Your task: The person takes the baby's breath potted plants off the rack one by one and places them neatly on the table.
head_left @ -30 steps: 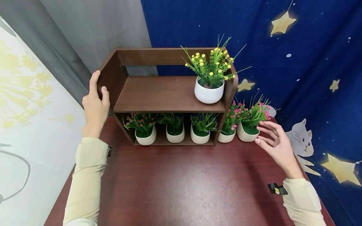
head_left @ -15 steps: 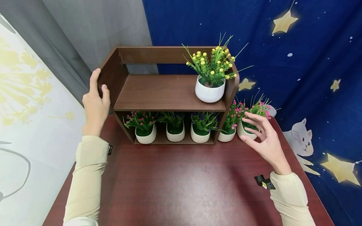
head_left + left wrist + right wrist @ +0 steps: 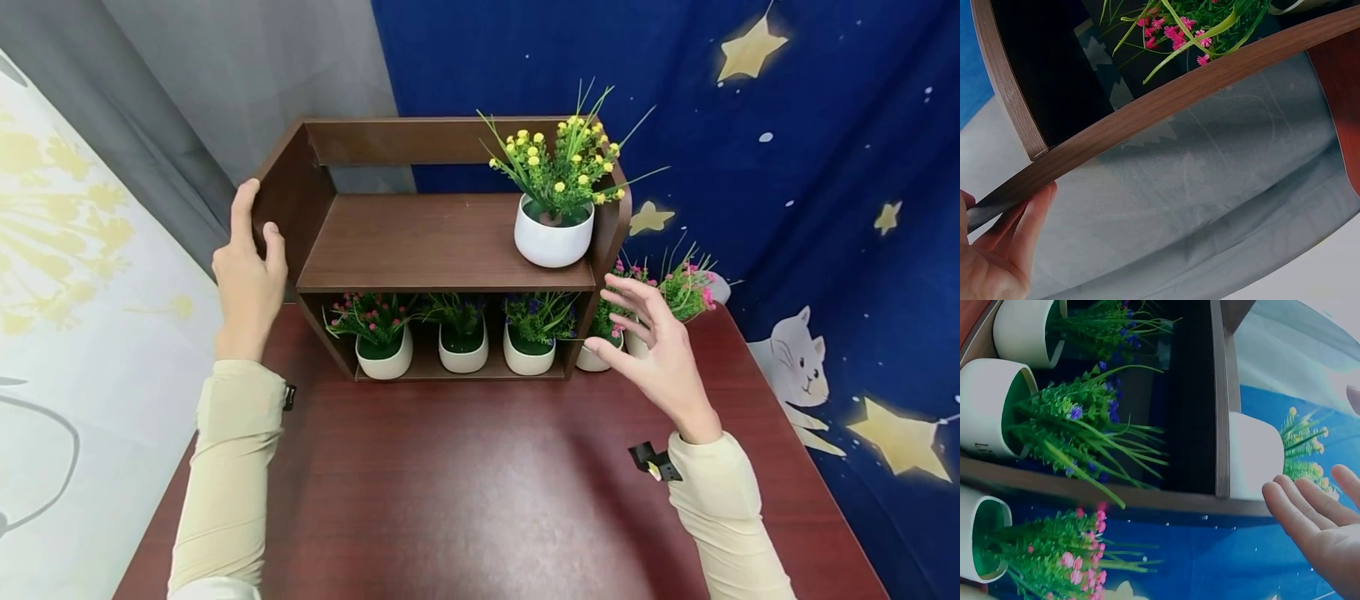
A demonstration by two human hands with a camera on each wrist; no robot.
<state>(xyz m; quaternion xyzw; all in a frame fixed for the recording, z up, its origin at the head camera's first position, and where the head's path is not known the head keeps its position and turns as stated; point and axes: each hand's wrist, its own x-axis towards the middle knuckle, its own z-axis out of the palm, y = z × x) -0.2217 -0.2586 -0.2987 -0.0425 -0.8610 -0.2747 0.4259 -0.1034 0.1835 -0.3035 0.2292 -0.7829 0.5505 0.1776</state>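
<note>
A two-tier brown wooden shelf (image 3: pixel 420 242) stands on the table. My left hand (image 3: pixel 249 275) grips its left side panel; in the left wrist view, fingertips (image 3: pixel 1038 203) press the outer face, with a digit on the other side. On the upper tier, at the right end, sits a white pot of yellow flowers (image 3: pixel 553 237). My right hand (image 3: pixel 660 354) is in the air by the shelf's right side, holding nothing, fingers spread and slightly bent. In the right wrist view its fingers appear close to the white pot; contact cannot be seen.
Under the upper tier stand pots of pink flowers (image 3: pixel 384 354), dark flowers (image 3: pixel 462 350) and purple flowers (image 3: pixel 529 354). Right of the shelf are two more pink-flowered pots (image 3: pixel 595 357), partly behind my right hand. Grey and blue star-patterned curtains (image 3: pixel 787 183) hang behind the dark red table (image 3: pixel 450 483).
My right hand has moved left and slightly up, from beside the outermost pink-flowered pot to the shelf's right side. My left hand stays on the side panel.
</note>
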